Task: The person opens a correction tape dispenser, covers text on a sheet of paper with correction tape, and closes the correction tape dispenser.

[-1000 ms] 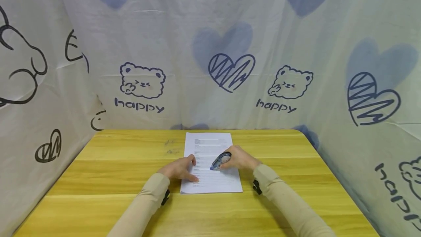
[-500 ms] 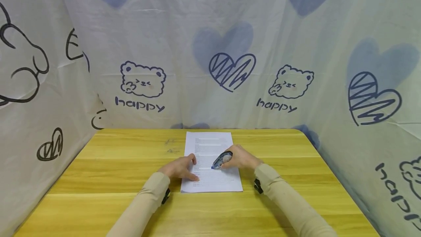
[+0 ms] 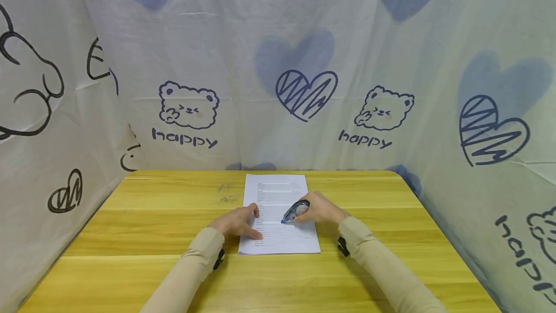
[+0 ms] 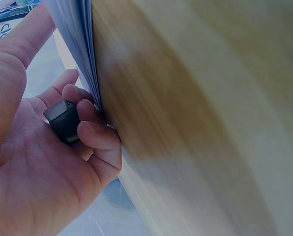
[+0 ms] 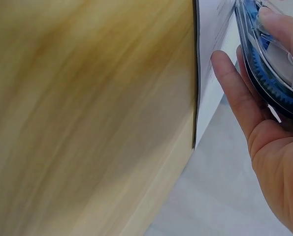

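A stack of printed paper sheets (image 3: pixel 282 243) lies on the wooden table, text side up. My left hand (image 3: pixel 236 221) presses the stack's left side with spread thumb and finger. In the left wrist view, its other fingers curl round a small black cap (image 4: pixel 63 122) beside the sheets' edge. My right hand (image 3: pixel 321 208) grips a clear-and-blue correction tape (image 3: pixel 296 210) over the right half of the page. The blue tip points left and down, right at a line of text. The right wrist view shows the correction tape's toothed blue wheel behind its clear shell.
The table (image 3: pixel 143 235) has a yellow wood grain and faint dark marks left of the sheets. A pale curtain (image 3: pixel 243 110) with hearts and bear drawings hangs behind and at both sides. Both wrists carry small black devices.
My right hand has slid slightly to the right with the correction tape, its tip staying along the same line of the page. My left hand has kept its place on the sheets.
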`<state>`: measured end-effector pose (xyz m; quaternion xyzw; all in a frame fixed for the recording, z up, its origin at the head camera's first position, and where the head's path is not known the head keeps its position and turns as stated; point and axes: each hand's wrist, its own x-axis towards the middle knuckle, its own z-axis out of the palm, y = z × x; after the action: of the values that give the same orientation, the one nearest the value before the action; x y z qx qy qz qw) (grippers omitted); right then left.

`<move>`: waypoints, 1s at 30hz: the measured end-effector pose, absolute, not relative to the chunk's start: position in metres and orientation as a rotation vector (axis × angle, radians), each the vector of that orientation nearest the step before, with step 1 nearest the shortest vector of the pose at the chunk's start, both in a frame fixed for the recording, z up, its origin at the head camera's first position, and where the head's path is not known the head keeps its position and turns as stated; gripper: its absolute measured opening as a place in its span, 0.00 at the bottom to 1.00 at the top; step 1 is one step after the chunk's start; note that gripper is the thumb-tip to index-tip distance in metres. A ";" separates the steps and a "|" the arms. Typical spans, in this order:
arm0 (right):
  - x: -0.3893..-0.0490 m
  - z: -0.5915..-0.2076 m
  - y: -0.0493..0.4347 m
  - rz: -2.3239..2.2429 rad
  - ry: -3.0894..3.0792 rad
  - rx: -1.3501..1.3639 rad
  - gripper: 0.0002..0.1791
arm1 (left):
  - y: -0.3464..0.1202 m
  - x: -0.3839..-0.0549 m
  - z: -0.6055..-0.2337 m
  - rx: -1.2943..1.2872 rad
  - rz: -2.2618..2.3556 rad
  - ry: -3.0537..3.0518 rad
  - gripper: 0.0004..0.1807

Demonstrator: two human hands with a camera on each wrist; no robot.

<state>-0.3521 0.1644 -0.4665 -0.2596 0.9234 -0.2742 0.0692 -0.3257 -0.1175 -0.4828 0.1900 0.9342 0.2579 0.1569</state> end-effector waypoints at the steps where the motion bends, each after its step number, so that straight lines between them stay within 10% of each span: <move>1: -0.352 -0.467 0.165 -0.827 2.777 -0.775 0.13 | -0.118 -0.326 -0.483 0.545 0.740 2.673 0.30; 30: -0.352 -0.467 0.172 -0.830 2.792 -0.758 0.14 | -0.117 -0.322 -0.478 0.540 0.748 2.668 0.29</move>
<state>-0.3523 0.1717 -0.4670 -0.2514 0.9256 -0.2752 0.0659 -0.3218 -0.1171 -0.4784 0.1889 0.9331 0.2616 0.1586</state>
